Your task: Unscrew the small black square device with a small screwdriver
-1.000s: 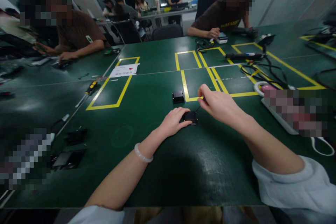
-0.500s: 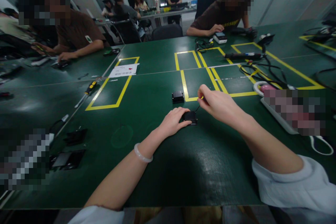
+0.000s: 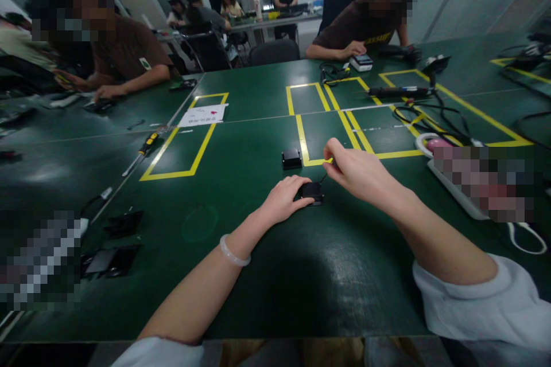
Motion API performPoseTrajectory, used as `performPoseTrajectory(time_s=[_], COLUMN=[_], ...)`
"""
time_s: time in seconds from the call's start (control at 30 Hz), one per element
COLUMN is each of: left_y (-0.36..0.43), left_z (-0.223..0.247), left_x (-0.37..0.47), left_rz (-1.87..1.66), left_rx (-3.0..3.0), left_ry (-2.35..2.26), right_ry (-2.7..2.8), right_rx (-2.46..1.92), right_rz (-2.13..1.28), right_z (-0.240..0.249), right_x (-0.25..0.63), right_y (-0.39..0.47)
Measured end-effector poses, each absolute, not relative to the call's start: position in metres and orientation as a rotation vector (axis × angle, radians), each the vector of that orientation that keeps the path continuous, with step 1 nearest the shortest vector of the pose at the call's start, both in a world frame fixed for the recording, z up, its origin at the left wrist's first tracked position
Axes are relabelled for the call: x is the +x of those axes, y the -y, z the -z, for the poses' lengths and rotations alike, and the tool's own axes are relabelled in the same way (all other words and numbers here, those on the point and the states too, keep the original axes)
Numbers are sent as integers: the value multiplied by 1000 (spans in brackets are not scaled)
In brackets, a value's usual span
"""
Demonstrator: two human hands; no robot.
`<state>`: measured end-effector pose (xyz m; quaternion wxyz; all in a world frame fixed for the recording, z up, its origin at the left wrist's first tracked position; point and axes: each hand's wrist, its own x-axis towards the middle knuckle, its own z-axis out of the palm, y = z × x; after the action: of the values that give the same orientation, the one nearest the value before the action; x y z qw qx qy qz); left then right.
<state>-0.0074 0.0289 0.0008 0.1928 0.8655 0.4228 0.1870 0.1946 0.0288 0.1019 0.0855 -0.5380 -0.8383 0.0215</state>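
Observation:
On the green table, a small black part [image 3: 313, 192] lies under the fingers of my left hand [image 3: 284, 198], with thumb and fingertips gripping its left side. Above and to the right of it, my right hand [image 3: 353, 169] is closed in a pinch around a thin dark tool [image 3: 323, 178]. The tool slants down to the upper right edge of the part; its handle is mostly hidden by my fingers. A second black part [image 3: 291, 159] sits just beyond my left hand, touched by neither hand.
A yellow-black screwdriver [image 3: 148, 144] and a paper label [image 3: 203, 115] lie left. Dark flat parts [image 3: 112, 261] are nearer left. At right are a white-edged object [image 3: 458, 189], cables and a black pen-like tool [image 3: 400, 92]. Two people sit across the table.

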Motion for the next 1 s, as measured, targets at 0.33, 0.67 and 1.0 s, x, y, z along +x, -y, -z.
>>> performPoseTrajectory(time_s=[0.33, 0.67, 1.0], left_y=[-29, -28, -29], left_z=[-1, -2, 0], left_x=[-7, -7, -7], left_rz=[-522, -515, -522], left_rx=[2429, 2431, 2437], left_ry=[-1188, -1191, -1185], right_ry=[2518, 2493, 2501], right_rx=[-1658, -1564, -1573], right_rz=[6, -54, -35], right_z=[-101, -101, -100], right_x=[192, 194, 194], right_y=[-30, -28, -28])
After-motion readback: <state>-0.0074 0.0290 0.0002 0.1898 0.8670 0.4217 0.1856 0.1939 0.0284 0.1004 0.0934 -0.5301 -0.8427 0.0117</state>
